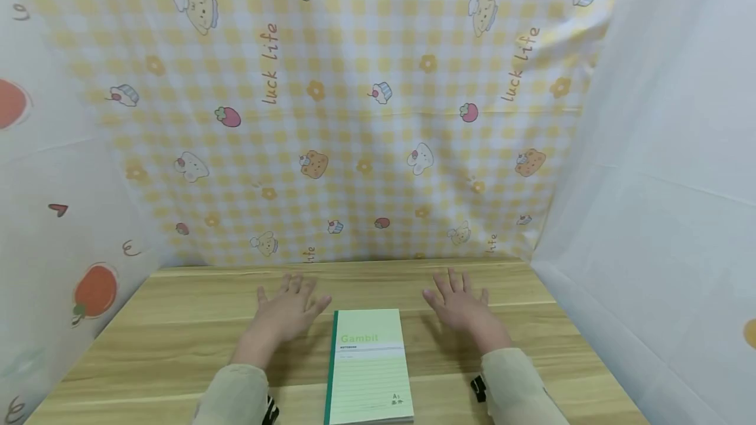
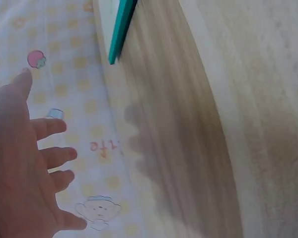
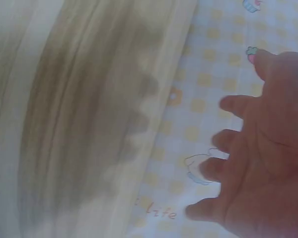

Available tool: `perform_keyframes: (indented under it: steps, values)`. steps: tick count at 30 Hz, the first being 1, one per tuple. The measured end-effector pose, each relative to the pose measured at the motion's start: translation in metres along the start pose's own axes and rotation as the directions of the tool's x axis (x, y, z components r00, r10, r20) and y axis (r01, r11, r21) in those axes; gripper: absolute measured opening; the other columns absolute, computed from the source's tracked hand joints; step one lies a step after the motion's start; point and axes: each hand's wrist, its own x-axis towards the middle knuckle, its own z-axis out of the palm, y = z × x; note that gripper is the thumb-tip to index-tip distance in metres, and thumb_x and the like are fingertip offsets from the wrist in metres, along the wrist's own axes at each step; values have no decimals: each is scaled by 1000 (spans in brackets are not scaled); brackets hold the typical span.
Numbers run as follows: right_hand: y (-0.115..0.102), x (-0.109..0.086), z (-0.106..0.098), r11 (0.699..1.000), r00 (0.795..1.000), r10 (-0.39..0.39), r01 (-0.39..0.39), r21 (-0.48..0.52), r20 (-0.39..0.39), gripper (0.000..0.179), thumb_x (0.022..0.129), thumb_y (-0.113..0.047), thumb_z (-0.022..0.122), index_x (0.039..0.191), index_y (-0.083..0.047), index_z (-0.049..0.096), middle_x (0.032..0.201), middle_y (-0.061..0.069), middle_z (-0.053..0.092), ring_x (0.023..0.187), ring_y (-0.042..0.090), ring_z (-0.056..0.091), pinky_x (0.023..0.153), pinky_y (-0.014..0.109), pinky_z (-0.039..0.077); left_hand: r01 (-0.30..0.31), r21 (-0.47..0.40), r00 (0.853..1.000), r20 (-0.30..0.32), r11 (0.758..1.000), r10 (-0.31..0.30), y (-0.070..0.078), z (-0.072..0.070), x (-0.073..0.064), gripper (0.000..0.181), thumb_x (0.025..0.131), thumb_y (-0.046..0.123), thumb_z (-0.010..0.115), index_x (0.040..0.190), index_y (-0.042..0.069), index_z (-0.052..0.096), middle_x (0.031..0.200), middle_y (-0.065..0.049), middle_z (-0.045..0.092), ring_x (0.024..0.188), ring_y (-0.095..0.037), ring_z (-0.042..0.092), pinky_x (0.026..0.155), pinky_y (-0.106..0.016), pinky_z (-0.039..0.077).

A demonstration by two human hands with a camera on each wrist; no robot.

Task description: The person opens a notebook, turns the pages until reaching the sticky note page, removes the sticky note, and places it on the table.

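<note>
A pale green notebook (image 1: pixel 369 372) with a dark green spine and the word "Gambit" lies closed on the wooden table, between the two hands. To its left, my left hand (image 1: pixel 285 312) is held over the table with fingers spread, holding nothing. My right hand (image 1: pixel 462 310) is spread in the same way on the notebook's right. The left wrist view shows the green spine (image 2: pixel 120 32) beyond the thumb, and the left hand's shadow on the wood. In the right wrist view, the right palm (image 3: pixel 268 148) is bare, its shadow falling on the wood.
The wooden table (image 1: pixel 195 320) ends at a yellow checked curtain (image 1: pixel 354 202) with cartoon prints. White sheets hang at the left (image 1: pixel 53 169) and right (image 1: pixel 667 149), close along the table's sides.
</note>
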Motion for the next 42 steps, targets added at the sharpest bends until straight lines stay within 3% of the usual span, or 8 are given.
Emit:
perform_keyframes:
  steps: [12, 16, 20, 23, 25, 30, 36, 42]
  values:
    - [-18, -35, -3, 999, 979, -8, 17, -43, 206, 75, 107, -57, 53, 164, -10, 39, 173, 29, 24, 155, 61, 29, 115, 86, 28, -170, 72, 985, 33, 983, 168, 53, 9, -30, 65, 107, 58, 52, 148, 8, 61, 161, -23, 52, 154, -47, 43, 122, -78, 28]
    - [-23, -48, 0, 998, 966, -6, 22, -59, 259, 74, 100, -55, 67, 158, -13, 49, 167, 28, 40, 150, 54, 44, 117, 79, 35, -287, 71, 956, 76, 955, 282, 79, 15, -45, 63, 104, 59, 58, 147, 13, 63, 159, -19, 56, 151, -43, 49, 122, -69, 39]
    - [-30, -58, 3, 992, 956, -10, 45, -114, 292, 81, 86, -56, 83, 151, -15, 57, 157, 22, 57, 147, 46, 52, 118, 74, 40, -382, 15, 910, 178, 924, 373, 103, 22, -58, 56, 99, 57, 68, 145, 26, 65, 162, -9, 55, 153, -37, 49, 119, -64, 45]
    - [-35, -63, 9, 987, 955, -8, 55, -148, 296, 95, 75, -54, 92, 153, -13, 56, 155, 22, 58, 144, 46, 55, 116, 74, 42, -445, 31, 873, 238, 895, 426, 119, 31, -66, 49, 96, 55, 73, 141, 37, 68, 163, -1, 55, 155, -31, 48, 117, -63, 48]
    - [-38, -66, 14, 981, 955, -4, 61, -183, 297, 105, 70, -53, 95, 156, -10, 52, 158, 27, 53, 142, 49, 56, 113, 74, 45, -473, 73, 860, 253, 878, 443, 127, 38, -70, 44, 95, 52, 75, 137, 42, 70, 162, 2, 55, 155, -28, 47, 117, -62, 48]
    - [-44, -71, 24, 972, 962, -3, 68, -227, 275, 114, 67, -49, 98, 159, -5, 47, 160, 40, 42, 137, 54, 58, 109, 73, 49, -464, 147, 869, 268, 874, 416, 138, 51, -74, 40, 89, 42, 82, 128, 46, 74, 160, 6, 57, 155, -27, 48, 115, -64, 49]
    - [-45, -68, 26, 969, 960, 7, 62, -239, 278, 114, 67, -49, 98, 159, -3, 46, 160, 38, 44, 142, 51, 56, 113, 68, 48, -474, 188, 871, 244, 860, 426, 144, 55, -75, 30, 89, 40, 84, 118, 44, 79, 155, 5, 62, 149, -27, 55, 108, -64, 55]
    - [-46, -68, 25, 980, 958, 18, 40, -193, 287, 116, 69, -57, 97, 158, -2, 46, 160, 39, 42, 142, 53, 55, 114, 70, 46, -481, 193, 869, 235, 855, 436, 145, 57, -75, 36, 89, 36, 83, 124, 45, 76, 154, 7, 62, 148, -24, 56, 105, -62, 57]
